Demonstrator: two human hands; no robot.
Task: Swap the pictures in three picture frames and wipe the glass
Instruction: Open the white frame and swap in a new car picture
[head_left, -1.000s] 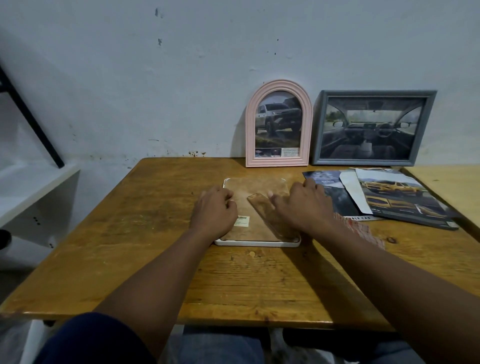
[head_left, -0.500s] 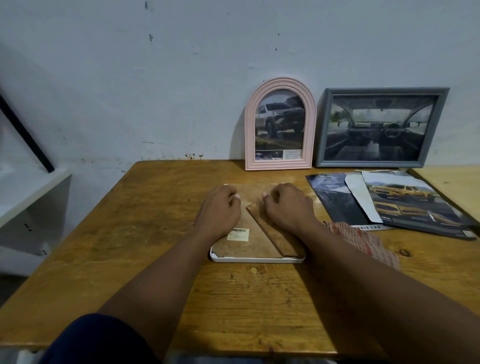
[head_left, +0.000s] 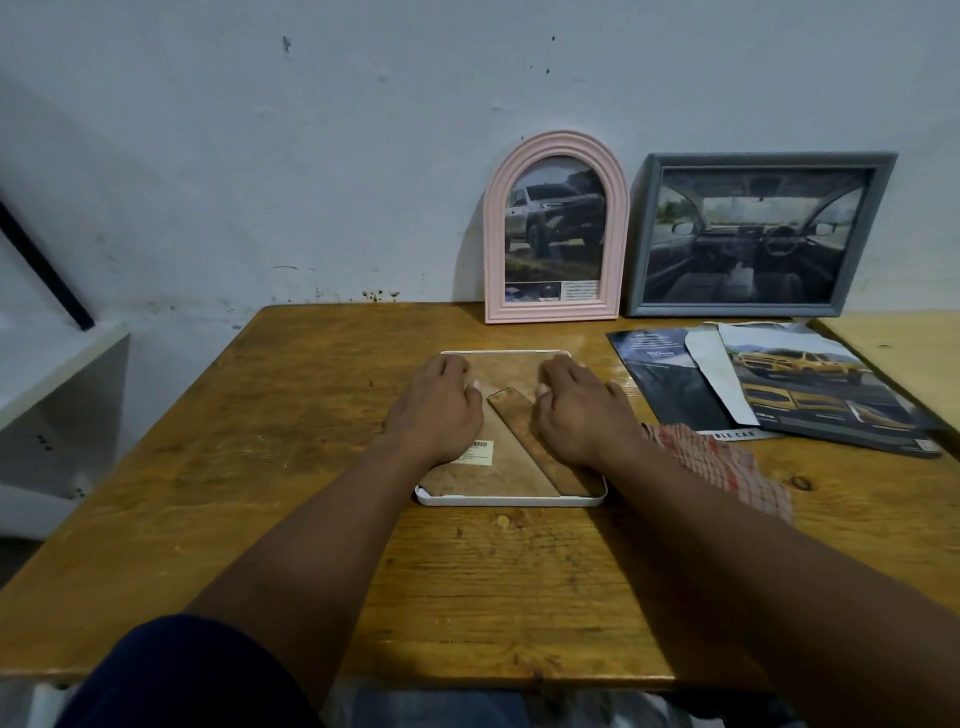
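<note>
A white frame (head_left: 511, 500) lies face down mid-table, its brown backboard (head_left: 501, 467) and folded stand (head_left: 540, 441) facing up. My left hand (head_left: 439, 410) rests palm down on the left half of the backboard. My right hand (head_left: 579, 410) presses on the right half, over the stand. Both have fingers curled toward the board's far part. A pink arched frame (head_left: 555, 228) with a pickup picture and a grey frame (head_left: 753, 234) with a car-interior picture lean on the wall. A checked cloth (head_left: 727, 467) lies beside my right forearm.
Loose car pictures (head_left: 800, 389) are spread on the right of the wooden table (head_left: 260, 467). A second, lighter table (head_left: 904, 348) adjoins at the far right. A white shelf (head_left: 57, 374) stands left, with a black bar leaning above it.
Both hands have shifted slightly on the backboard, fingers now nearer the frame's far edge. The camera has moved a little; the frame stays flat.
</note>
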